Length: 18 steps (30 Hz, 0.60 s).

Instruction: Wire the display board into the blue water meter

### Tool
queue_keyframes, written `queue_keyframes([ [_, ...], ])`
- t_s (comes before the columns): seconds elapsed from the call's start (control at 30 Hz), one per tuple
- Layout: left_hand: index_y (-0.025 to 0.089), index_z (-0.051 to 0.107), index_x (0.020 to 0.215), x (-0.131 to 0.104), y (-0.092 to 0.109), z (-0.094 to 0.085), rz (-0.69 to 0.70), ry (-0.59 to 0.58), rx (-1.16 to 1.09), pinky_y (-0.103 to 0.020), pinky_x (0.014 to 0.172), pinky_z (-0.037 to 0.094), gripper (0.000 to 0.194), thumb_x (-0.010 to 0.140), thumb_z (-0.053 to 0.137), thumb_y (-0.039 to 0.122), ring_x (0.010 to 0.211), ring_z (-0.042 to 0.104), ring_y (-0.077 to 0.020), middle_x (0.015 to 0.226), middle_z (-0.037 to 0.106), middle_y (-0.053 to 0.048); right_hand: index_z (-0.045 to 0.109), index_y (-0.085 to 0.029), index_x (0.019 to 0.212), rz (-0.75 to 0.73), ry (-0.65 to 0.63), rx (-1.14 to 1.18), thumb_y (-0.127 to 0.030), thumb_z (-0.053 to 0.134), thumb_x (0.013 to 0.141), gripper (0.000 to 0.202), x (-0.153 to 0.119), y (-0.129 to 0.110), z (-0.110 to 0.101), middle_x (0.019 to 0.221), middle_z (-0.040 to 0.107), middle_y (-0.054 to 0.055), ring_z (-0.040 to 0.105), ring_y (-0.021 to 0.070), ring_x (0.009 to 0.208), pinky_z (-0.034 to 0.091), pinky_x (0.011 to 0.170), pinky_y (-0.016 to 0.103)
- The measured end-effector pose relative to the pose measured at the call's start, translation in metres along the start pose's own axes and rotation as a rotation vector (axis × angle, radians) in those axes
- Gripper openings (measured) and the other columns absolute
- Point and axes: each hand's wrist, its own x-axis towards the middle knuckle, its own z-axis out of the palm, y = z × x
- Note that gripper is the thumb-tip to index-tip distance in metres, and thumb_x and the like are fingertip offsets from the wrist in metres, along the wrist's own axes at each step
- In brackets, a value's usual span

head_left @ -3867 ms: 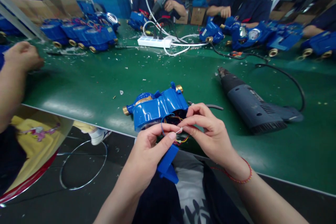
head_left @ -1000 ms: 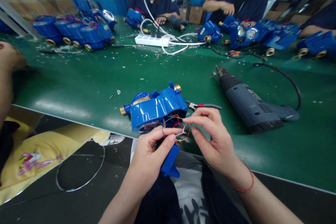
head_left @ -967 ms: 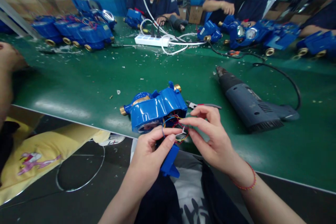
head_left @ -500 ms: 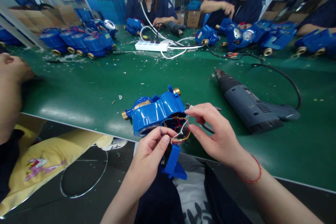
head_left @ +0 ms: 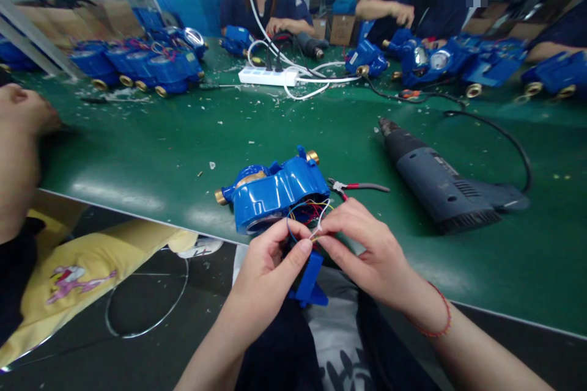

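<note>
A blue water meter [head_left: 279, 192] with brass ends lies at the front edge of the green bench, its open side toward me. Thin coloured wires [head_left: 316, 208] come out of that opening. My left hand [head_left: 275, 263] pinches some of them between thumb and forefinger. From the wires a blue plastic cover [head_left: 309, 278] hangs just below the bench edge, partly hidden by my left hand. With its fingertips closed on the wires close to the left thumb, my right hand [head_left: 367, 250] meets the left. Just beyond it lie red-and-black cutting pliers [head_left: 351, 186].
A grey heat gun [head_left: 449, 177] lies on the right of the green bench [head_left: 183, 134], its cord running back. Behind are a white power strip [head_left: 268, 76] and several blue meters [head_left: 137, 67]. Co-workers sit across; another person's hand [head_left: 27, 113] is at left.
My right hand has moved left and down from beside the meter, and its fingers have closed on the wires. The pliers now show more fully. The view has shifted slightly.
</note>
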Motion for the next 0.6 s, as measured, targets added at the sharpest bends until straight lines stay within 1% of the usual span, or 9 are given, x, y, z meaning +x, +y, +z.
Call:
queue_keyframes([
  [0.07,0.018,0.063,0.079,0.000,0.000,0.001,0.015,0.011,0.024,-0.023,0.060,0.039,0.013,0.085,0.064,0.031,0.065,0.048,-0.0133,0.071,0.058,0.002,0.059,-0.020,0.091,0.021,-0.041,-0.027,-0.018,0.059,0.092,0.003,-0.001,0.000,0.000,0.077,0.063,0.000,0.055,0.0149,0.074,0.041,0.075,0.034],
  [0.17,0.019,0.062,0.076,0.001,0.000,0.002,0.033,0.024,0.074,-0.024,0.062,0.039,0.015,0.085,0.063,0.030,0.065,0.049,-0.0139,0.070,0.058,0.002,0.057,-0.020,0.088,0.046,-0.061,-0.076,-0.022,0.059,0.094,0.007,-0.002,0.000,0.001,0.077,0.062,-0.001,0.052,0.0155,0.075,0.035,0.076,0.036],
  [0.27,0.019,0.062,0.076,0.002,0.000,0.002,0.027,0.013,0.124,-0.026,0.065,0.041,0.017,0.087,0.061,0.031,0.068,0.052,-0.0151,0.071,0.060,0.001,0.056,-0.020,0.085,0.067,-0.022,-0.057,-0.017,0.058,0.094,0.010,0.000,0.000,0.002,0.078,0.063,-0.001,0.051,0.0159,0.078,0.034,0.074,0.034],
  [0.4,0.018,0.064,0.080,0.002,0.001,0.001,0.013,-0.006,0.172,-0.028,0.071,0.042,0.016,0.088,0.060,0.032,0.075,0.056,-0.0172,0.077,0.064,-0.001,0.055,-0.020,0.079,0.147,0.017,-0.011,-0.009,0.058,0.089,0.015,0.002,-0.002,0.005,0.077,0.064,-0.002,0.053,0.0163,0.077,0.035,0.074,0.033],
  [0.5,0.019,0.066,0.083,0.001,0.001,-0.001,0.020,-0.032,0.123,-0.027,0.072,0.044,0.015,0.090,0.059,0.030,0.076,0.057,-0.0165,0.080,0.065,-0.001,0.055,-0.020,0.077,0.184,0.031,-0.009,-0.009,0.056,0.089,0.017,0.003,-0.002,0.005,0.074,0.063,-0.001,0.054,0.0159,0.075,0.036,0.073,0.032],
  [0.57,0.021,0.067,0.093,-0.002,-0.005,0.001,0.062,-0.027,0.017,-0.026,0.076,0.046,0.012,0.091,0.060,0.030,0.083,0.060,-0.0163,0.090,0.067,-0.002,0.054,-0.020,0.077,0.196,0.046,0.004,-0.011,0.054,0.090,0.016,0.003,-0.002,0.004,0.074,0.061,-0.001,0.054,0.0152,0.073,0.038,0.070,0.030],
  [0.6,0.023,0.066,0.101,-0.005,-0.010,0.003,0.101,-0.004,-0.055,-0.026,0.081,0.047,0.013,0.090,0.062,0.031,0.091,0.061,-0.0167,0.098,0.067,-0.002,0.053,-0.020,0.078,0.208,0.053,0.022,-0.012,0.053,0.091,0.016,0.003,-0.002,0.003,0.074,0.060,-0.001,0.053,0.0144,0.072,0.039,0.068,0.028],
])
